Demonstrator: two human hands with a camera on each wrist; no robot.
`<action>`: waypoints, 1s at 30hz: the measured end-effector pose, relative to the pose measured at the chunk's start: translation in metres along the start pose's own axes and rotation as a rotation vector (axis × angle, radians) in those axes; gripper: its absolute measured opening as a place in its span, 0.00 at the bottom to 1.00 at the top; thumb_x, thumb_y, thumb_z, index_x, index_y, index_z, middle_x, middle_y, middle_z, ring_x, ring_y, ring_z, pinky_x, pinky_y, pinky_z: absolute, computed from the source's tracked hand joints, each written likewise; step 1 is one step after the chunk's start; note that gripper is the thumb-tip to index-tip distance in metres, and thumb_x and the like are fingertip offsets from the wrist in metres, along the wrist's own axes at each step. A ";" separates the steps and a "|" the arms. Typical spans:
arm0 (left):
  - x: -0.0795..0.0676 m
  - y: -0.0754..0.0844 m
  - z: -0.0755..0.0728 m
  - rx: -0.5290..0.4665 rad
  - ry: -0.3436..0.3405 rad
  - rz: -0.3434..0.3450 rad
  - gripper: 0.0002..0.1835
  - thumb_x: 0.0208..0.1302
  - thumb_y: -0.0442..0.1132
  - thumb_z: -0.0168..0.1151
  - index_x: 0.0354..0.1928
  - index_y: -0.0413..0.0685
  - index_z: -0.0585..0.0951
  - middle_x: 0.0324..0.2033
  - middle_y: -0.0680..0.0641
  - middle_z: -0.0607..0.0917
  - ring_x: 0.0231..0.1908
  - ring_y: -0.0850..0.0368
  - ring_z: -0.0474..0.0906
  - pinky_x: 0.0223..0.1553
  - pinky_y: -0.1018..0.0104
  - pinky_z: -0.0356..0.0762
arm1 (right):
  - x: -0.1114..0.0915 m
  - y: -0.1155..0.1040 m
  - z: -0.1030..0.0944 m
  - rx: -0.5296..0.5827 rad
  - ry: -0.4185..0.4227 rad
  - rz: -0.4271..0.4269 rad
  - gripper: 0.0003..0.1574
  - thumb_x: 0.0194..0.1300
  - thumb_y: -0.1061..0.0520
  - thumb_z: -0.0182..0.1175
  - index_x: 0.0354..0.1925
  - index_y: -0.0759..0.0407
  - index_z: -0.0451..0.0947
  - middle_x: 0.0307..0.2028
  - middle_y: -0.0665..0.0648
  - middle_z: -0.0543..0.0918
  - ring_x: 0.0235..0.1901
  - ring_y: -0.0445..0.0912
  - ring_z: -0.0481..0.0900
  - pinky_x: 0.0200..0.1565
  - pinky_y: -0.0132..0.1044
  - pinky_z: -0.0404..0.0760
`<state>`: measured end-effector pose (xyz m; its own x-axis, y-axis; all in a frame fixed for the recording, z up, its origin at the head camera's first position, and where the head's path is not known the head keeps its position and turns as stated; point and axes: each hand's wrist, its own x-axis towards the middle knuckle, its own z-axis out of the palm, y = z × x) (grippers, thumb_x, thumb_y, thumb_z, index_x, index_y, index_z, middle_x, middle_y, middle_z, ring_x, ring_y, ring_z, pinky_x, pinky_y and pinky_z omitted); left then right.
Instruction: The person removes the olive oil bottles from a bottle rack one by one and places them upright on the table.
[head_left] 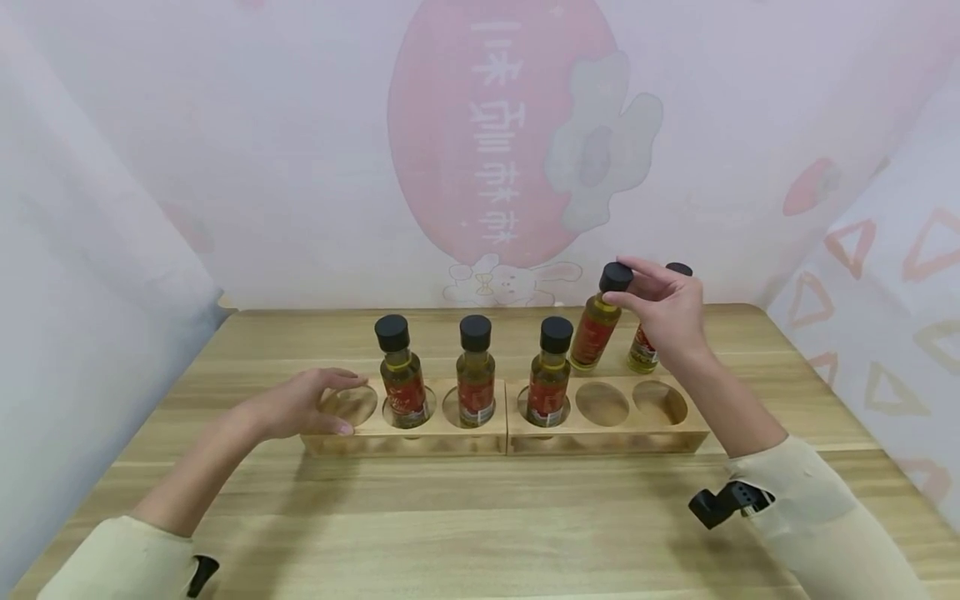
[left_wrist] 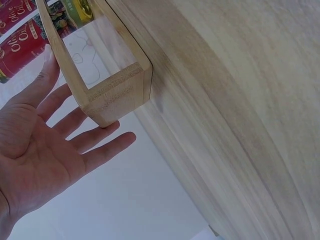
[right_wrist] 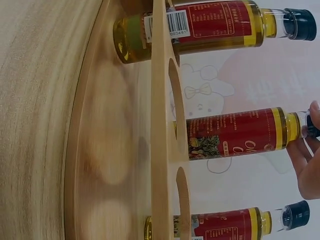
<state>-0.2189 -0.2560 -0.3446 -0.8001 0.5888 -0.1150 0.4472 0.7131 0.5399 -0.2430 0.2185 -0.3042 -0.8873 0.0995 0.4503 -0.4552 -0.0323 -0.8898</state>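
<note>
My right hand point(head_left: 671, 312) pinches the black cap of an olive oil bottle point(head_left: 597, 329) with a red label. In the head view this bottle leans slightly, behind the right half of a two-part wooden rack point(head_left: 405, 444); the rack's top board hides its base in the right wrist view. Beside it, partly covered by that hand, another olive oil bottle point(head_left: 643, 350) stands behind the rack. My left hand point(head_left: 300, 404) rests at the rack's left end, its fingers extended point(left_wrist: 107, 150) and its thumb along the edge.
Three similar bottles stand in rack holes: a left one point(head_left: 405, 396), a middle one point(head_left: 476, 392) and a right one point(head_left: 547, 392). Round holes show at both rack ends. The rack sits on a wooden table point(head_left: 450, 525), with a printed curtain point(head_left: 300, 167) behind.
</note>
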 end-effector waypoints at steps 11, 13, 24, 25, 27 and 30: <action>0.001 0.002 -0.002 0.017 -0.012 -0.032 0.41 0.61 0.42 0.77 0.70 0.30 0.72 0.69 0.22 0.68 0.68 0.18 0.62 0.63 0.26 0.67 | 0.004 0.013 0.001 -0.055 0.012 0.014 0.29 0.56 0.77 0.72 0.54 0.59 0.88 0.34 0.45 0.91 0.37 0.37 0.90 0.46 0.27 0.85; 0.001 0.002 -0.001 0.019 -0.016 -0.038 0.41 0.61 0.43 0.77 0.71 0.30 0.72 0.69 0.22 0.68 0.68 0.18 0.62 0.63 0.26 0.67 | 0.004 0.014 0.000 -0.058 0.012 0.020 0.29 0.56 0.77 0.72 0.54 0.59 0.88 0.34 0.45 0.91 0.37 0.37 0.90 0.46 0.27 0.85; 0.001 0.002 0.000 0.016 -0.006 -0.030 0.40 0.60 0.42 0.77 0.70 0.30 0.72 0.68 0.23 0.69 0.68 0.18 0.62 0.63 0.26 0.67 | 0.008 0.020 0.000 -0.156 0.000 0.025 0.29 0.58 0.73 0.74 0.59 0.62 0.85 0.35 0.41 0.91 0.39 0.35 0.89 0.47 0.25 0.84; 0.001 0.002 0.000 0.014 -0.005 -0.032 0.40 0.60 0.42 0.77 0.70 0.30 0.72 0.68 0.23 0.69 0.68 0.18 0.62 0.63 0.26 0.67 | 0.009 0.020 0.000 -0.165 0.000 0.025 0.29 0.58 0.72 0.74 0.59 0.63 0.85 0.35 0.41 0.91 0.39 0.35 0.89 0.47 0.25 0.84; 0.001 0.002 0.000 0.013 -0.001 -0.031 0.40 0.60 0.42 0.77 0.70 0.30 0.73 0.68 0.23 0.69 0.68 0.18 0.62 0.63 0.26 0.67 | 0.010 0.021 0.001 -0.173 -0.001 0.026 0.30 0.58 0.72 0.74 0.59 0.63 0.84 0.35 0.42 0.91 0.39 0.36 0.89 0.47 0.26 0.84; 0.001 0.001 0.000 0.016 0.007 -0.024 0.40 0.59 0.42 0.78 0.69 0.30 0.73 0.67 0.23 0.70 0.67 0.19 0.63 0.63 0.26 0.67 | 0.011 0.023 0.001 -0.182 0.005 0.025 0.30 0.58 0.73 0.74 0.59 0.63 0.85 0.34 0.42 0.90 0.38 0.36 0.89 0.46 0.25 0.84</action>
<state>-0.2194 -0.2541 -0.3441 -0.8137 0.5684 -0.1217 0.4340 0.7334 0.5233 -0.2630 0.2181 -0.3198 -0.8978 0.1058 0.4275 -0.4113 0.1453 -0.8998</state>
